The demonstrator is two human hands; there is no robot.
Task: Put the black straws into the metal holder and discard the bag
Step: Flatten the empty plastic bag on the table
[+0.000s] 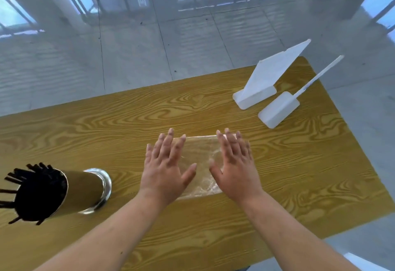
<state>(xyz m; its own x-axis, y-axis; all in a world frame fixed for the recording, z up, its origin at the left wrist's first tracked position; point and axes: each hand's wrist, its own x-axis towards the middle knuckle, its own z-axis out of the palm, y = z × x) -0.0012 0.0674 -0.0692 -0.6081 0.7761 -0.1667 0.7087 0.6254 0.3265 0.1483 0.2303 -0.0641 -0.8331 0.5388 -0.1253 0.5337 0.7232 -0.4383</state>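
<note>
The black straws (25,191) stand packed in the metal holder (83,191) at the near left of the wooden worktop (106,125), their tips fanning out over its rim. So the first half of the task looks done, and the step in hand is the bag.

The clear bag (201,164) lies flat and seemingly empty on the worktop in front of the person, between the two hands. The left hand (166,168) is spread open, fingers splayed, over the bag's left edge; the right hand (233,166) is likewise open over its right edge. Neither is closed on anything. Whether the palms press on the plastic or hover just above it is hard to tell, since the film is transparent and the view is from above.

The posture reads as flattening or gathering the bag before it is thrown away. The next move calls for the fingers to close on the thin film, pinching or crumpling it into a bundle, then lifting it clear of the worktop and carrying it to a bin. No bin shows in this view, so its place has to be found outside it. At the far right stand two white plastic stands (267,82), well apart from the bag and unlikely to matter.
</note>
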